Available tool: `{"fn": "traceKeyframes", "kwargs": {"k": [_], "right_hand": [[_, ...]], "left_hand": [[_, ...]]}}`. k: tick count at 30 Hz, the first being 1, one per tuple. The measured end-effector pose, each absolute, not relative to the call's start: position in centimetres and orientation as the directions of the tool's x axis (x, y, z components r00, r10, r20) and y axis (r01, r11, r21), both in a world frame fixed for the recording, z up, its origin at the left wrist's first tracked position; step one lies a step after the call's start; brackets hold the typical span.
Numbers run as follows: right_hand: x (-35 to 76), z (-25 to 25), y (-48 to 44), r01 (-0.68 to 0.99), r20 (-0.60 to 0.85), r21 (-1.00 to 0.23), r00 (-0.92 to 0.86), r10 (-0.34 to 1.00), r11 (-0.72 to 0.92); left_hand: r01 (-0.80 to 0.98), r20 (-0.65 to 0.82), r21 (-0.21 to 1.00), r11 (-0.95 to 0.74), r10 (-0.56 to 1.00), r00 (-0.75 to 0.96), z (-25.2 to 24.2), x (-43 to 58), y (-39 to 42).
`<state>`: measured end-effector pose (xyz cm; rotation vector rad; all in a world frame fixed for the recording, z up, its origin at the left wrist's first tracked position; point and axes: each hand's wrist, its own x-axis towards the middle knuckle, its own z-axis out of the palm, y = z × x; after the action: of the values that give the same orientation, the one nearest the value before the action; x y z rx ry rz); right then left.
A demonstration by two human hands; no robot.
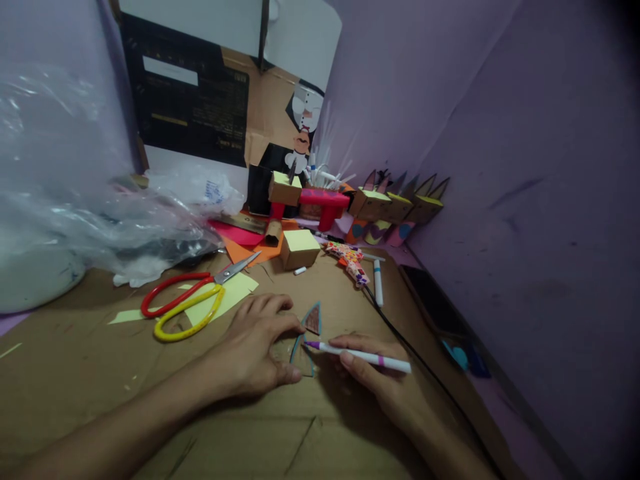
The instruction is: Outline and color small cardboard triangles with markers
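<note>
My left hand (pixel 257 343) lies on the brown cardboard sheet (pixel 100 373), fingers pressed down on a small cardboard triangle (pixel 309 333) with a blue outline. My right hand (pixel 373 373) grips a white marker (pixel 363 357) with a purple tip. The tip touches the triangle's edge just right of my left fingertips.
Red and yellow scissors (pixel 187 300) lie on yellow paper to the left. A small cardboard box (pixel 299 249), a patterned glue gun (pixel 350 260) with a black cord, another marker (pixel 378 281), paper-box figures (pixel 395 203) and plastic bags (pixel 95 213) stand behind. A purple wall (pixel 525 200) closes the right.
</note>
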<state>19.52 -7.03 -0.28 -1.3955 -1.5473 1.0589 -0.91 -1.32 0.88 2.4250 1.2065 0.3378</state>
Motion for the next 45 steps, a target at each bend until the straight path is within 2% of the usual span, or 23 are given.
{"fn": "traceKeyframes", "kwargs": {"k": [8, 14, 20, 23, 27, 33, 37, 40, 45], "right_hand": [[19.65, -0.51, -6.91, 0.358, 0.134, -0.911, -0.214, 0.967, 0.206], [19.81, -0.59, -7.14, 0.289, 0.002, -0.955, -0.196, 0.981, 0.060], [19.48, -0.30, -7.02, 0.372, 0.056, -0.921, -0.170, 0.984, 0.117], [19.85, -0.67, -7.17, 0.311, 0.021, -0.946, -0.209, 0.978, 0.087], [20.05, -1.03, -7.28, 0.225, -0.038, -0.974, -0.140, 0.989, -0.006], [19.89, -0.70, -7.24, 0.341, 0.005, -0.939, -0.126, 0.992, 0.048], [20.29, -0.96, -7.37, 0.247, -0.058, -0.969, -0.166, 0.984, -0.015], [20.26, -1.11, -7.36, 0.205, -0.087, -0.977, -0.099, 0.991, -0.065], [19.86, -0.94, -7.23, 0.290, -0.036, -0.957, -0.082, 0.996, -0.011]], "left_hand": [[0.699, 0.039, 0.464, -0.544, 0.801, 0.598, 0.72, -0.99, -1.33], [0.697, 0.038, 0.470, -0.541, 0.802, 0.596, 0.66, -1.05, -1.36], [0.696, 0.036, 0.474, -0.539, 0.802, 0.596, 0.63, -1.09, -1.35], [0.695, 0.036, 0.477, -0.538, 0.802, 0.596, 0.52, -1.10, -1.30], [0.696, 0.030, 0.476, -0.537, 0.802, 0.597, 0.65, -1.03, -1.31], [0.696, 0.031, 0.473, -0.541, 0.799, 0.600, 0.79, -1.04, -1.32], [0.689, 0.041, 0.478, -0.546, 0.797, 0.603, 0.74, -1.05, -1.27], [0.689, 0.041, 0.483, -0.541, 0.800, 0.599, 0.67, -1.03, -1.27], [0.687, 0.051, 0.470, -0.554, 0.795, 0.605, 0.56, -1.06, -1.26]]}}
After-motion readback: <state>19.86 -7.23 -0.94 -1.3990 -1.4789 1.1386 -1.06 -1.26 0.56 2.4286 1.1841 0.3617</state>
